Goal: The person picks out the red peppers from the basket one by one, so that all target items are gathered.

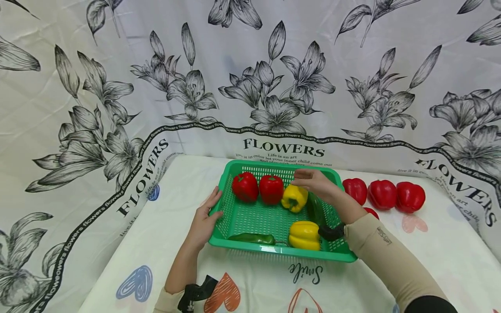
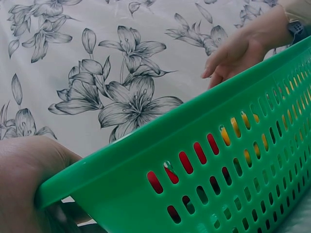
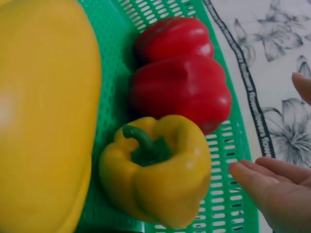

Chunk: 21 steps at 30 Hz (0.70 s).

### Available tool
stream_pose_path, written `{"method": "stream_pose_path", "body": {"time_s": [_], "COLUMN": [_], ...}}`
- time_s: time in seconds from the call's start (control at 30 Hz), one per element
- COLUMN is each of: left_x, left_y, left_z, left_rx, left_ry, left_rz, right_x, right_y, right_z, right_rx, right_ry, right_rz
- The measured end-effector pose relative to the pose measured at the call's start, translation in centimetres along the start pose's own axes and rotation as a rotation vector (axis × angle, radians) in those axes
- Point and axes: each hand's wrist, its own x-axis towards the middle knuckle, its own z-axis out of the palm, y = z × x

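My left hand (image 1: 205, 221) grips the left rim of a green plastic basket (image 1: 282, 248); the left wrist view shows the hand wrapped over that rim. Above the basket's back right part hovers my right hand (image 1: 318, 184), fingers extended and nothing held. Just beside it sits a yellow bell pepper (image 3: 155, 179), stem showing. Two red bell peppers (image 1: 245, 187) stand in the back left of the basket. Another yellow bell pepper (image 1: 304, 235) lies at the front right, near a dark green cucumber-like vegetable (image 1: 315, 209) partly covered by my right arm. A long green pepper (image 1: 252, 238) lies along the front wall.
Several red bell peppers (image 1: 382, 194) are on the white tablecloth (image 1: 164, 243) right of the basket, one partly hidden by my right forearm. A flower-printed cloth (image 1: 195, 143) rises close behind the basket.
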Motion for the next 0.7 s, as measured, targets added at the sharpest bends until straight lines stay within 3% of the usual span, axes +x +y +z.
{"method": "stream_pose_path", "body": {"time_s": [0.27, 0.43, 0.7], "left_x": [0.0, 0.0, 0.2], "left_y": [0.2, 0.1, -0.2], "left_z": [-0.2, -0.1, -0.1], "left_rx": [-0.002, -0.006, 0.01], "left_ry": [-0.005, 0.0, 0.005], "left_rz": [-0.014, -0.015, -0.009], "right_x": [1.4, 2.3, 3.5], "right_y": [0.1, 0.6, 1.0], "right_z": [1.6, 3.0, 4.8], "right_rx": [-0.028, -0.118, -0.154], "right_ry": [-0.019, 0.024, 0.057], "right_rz": [0.027, 0.066, 0.05]}}
